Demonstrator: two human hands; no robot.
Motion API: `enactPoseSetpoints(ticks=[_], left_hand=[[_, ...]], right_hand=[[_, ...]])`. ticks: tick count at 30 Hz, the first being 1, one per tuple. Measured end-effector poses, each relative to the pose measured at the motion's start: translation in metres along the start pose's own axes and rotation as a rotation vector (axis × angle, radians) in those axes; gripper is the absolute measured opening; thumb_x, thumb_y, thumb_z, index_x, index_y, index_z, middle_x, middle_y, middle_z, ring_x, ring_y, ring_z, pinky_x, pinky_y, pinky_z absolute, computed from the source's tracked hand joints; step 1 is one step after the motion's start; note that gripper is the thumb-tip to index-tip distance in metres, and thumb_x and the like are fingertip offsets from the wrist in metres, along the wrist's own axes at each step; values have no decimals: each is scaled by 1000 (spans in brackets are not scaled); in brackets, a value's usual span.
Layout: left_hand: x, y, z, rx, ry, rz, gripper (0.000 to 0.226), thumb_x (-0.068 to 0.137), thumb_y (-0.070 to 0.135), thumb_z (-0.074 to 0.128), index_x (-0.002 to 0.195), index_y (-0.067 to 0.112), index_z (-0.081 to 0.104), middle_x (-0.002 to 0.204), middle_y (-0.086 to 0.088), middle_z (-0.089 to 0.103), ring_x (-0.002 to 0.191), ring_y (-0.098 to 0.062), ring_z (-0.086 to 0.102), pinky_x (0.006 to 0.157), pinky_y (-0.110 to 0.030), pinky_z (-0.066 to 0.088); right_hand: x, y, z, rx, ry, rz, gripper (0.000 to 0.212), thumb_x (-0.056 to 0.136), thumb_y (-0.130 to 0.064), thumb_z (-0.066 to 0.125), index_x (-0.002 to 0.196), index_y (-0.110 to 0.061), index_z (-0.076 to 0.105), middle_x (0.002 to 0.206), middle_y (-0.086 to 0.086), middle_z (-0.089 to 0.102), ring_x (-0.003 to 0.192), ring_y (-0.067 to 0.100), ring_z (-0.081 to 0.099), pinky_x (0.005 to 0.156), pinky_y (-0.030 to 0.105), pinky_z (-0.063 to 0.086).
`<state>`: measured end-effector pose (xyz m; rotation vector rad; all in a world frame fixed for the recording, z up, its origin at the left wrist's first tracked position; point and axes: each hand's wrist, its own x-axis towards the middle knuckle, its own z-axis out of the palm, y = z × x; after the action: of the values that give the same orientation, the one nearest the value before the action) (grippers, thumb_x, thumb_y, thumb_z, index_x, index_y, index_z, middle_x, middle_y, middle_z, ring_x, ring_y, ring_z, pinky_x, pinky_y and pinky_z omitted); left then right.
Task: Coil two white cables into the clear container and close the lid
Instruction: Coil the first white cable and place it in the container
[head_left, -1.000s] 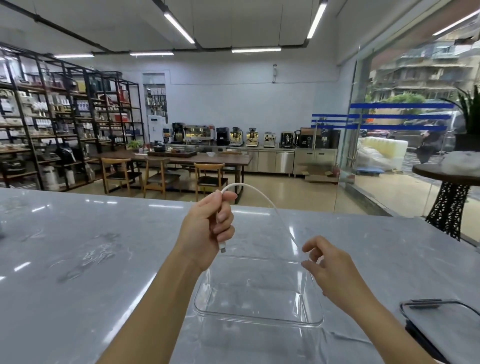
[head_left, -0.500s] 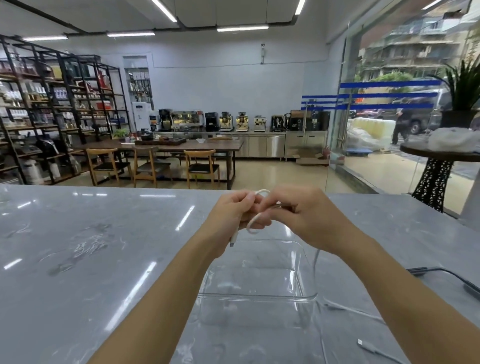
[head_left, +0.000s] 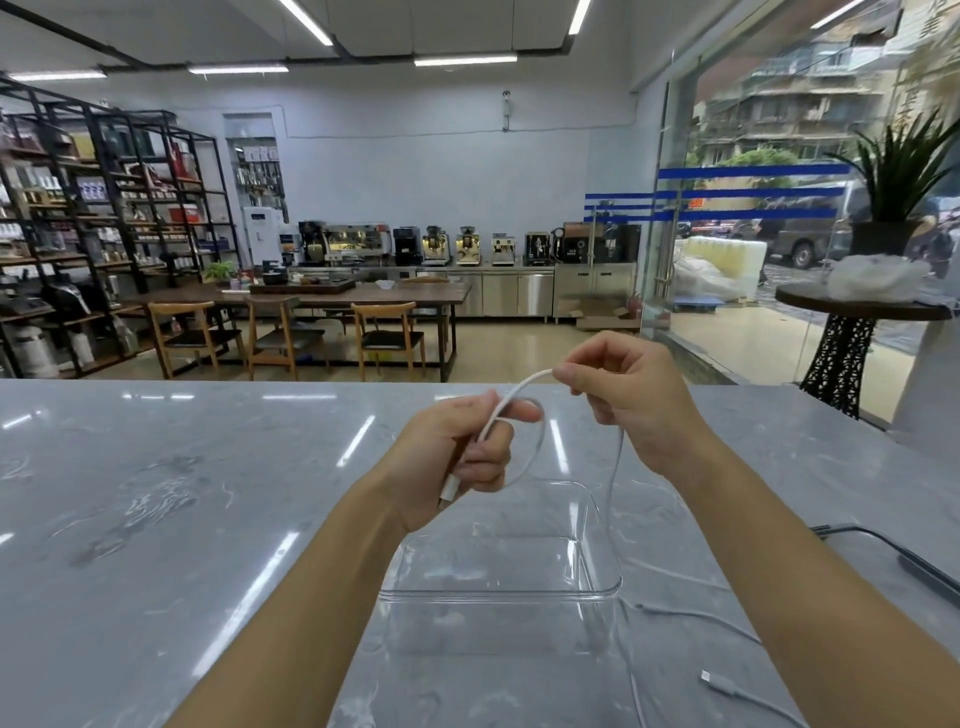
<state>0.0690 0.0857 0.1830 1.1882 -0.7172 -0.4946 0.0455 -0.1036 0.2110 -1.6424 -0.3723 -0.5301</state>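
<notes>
A clear container (head_left: 597, 590) stands open on the grey marble counter (head_left: 156, 519), directly below my hands. My left hand (head_left: 457, 457) is shut on a white cable (head_left: 524, 384), holding one small loop with the plug end hanging under the fist. My right hand (head_left: 623, 400) pinches the same cable a little higher and to the right. From there the cable drops past the container's right wall to the counter. Another white cable end with a plug (head_left: 719, 683) lies on the counter right of the container.
The dark-rimmed lid (head_left: 924, 571) lies at the right edge of the counter, partly out of view. Beyond the counter stand a wooden table with chairs (head_left: 332, 312), shelving on the left and a glass wall on the right.
My hands came together above the container and formed a loop. My right hand has since drawn away to the upper right, pulling out a length of cable.
</notes>
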Motion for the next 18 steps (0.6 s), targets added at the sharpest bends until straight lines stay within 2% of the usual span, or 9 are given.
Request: enactPoseSetpoints(ticks=[2, 4, 7, 9, 12, 15, 16, 18], left_hand=[[1, -1, 3, -3, 0, -19, 33, 86, 31, 39, 86, 8, 63, 46, 7, 29, 37, -7, 23, 46, -24, 19], [1, 0, 4, -64, 13, 29, 27, 85, 30, 41, 80, 11, 59, 45, 8, 29, 37, -6, 23, 46, -24, 18], [1, 5, 4, -103, 34, 111, 22, 87, 27, 41, 76, 13, 54, 45, 9, 31, 37, -5, 25, 46, -24, 18], [1, 4, 5, -138, 38, 150, 22, 91, 24, 37, 78, 13, 51, 47, 9, 35, 38, -5, 27, 44, -22, 21], [0, 0, 5, -140, -31, 169, 22, 94, 16, 33, 81, 11, 50, 53, 5, 49, 43, -7, 39, 47, -21, 39], [-3, 8, 0, -168, -137, 1, 28, 91, 20, 37, 84, 7, 61, 68, -7, 67, 51, -15, 55, 60, -29, 51], [-3, 11, -3, -175, -133, -79, 36, 91, 28, 36, 85, 5, 63, 68, -8, 67, 51, -15, 55, 58, -29, 51], [-2, 15, -6, -147, -87, -195, 43, 89, 39, 35, 82, 6, 61, 55, -2, 59, 42, -10, 46, 45, -22, 42]], right_hand=[[3, -2, 4, -41, 19, -47, 13, 75, -4, 71, 68, -12, 63, 48, -9, 55, 38, 4, 38, 36, 17, 31], [5, -3, 7, -52, 5, -35, 14, 77, -7, 70, 67, -16, 65, 54, -4, 56, 39, 6, 38, 36, 18, 30], [5, 0, 9, -6, -131, 108, 15, 86, -19, 62, 78, -25, 72, 72, 5, 67, 42, 11, 42, 35, 16, 29], [5, 5, 11, 104, -242, 211, 16, 89, -25, 57, 88, -26, 73, 78, 6, 69, 40, 11, 43, 34, 15, 28], [7, 13, 14, 370, -307, 292, 17, 87, -21, 57, 83, -18, 73, 66, 3, 56, 40, 6, 33, 31, 14, 26], [9, 13, 12, 283, -356, 243, 21, 89, -12, 55, 79, -15, 73, 56, -4, 50, 39, 3, 29, 32, 12, 25], [10, 12, 11, 199, -386, 212, 21, 89, -11, 56, 79, -15, 73, 53, -7, 50, 39, 3, 30, 33, 12, 25], [9, 9, 11, 34, -444, 149, 16, 87, -11, 59, 81, -15, 73, 51, -9, 53, 40, 4, 33, 35, 14, 26]])
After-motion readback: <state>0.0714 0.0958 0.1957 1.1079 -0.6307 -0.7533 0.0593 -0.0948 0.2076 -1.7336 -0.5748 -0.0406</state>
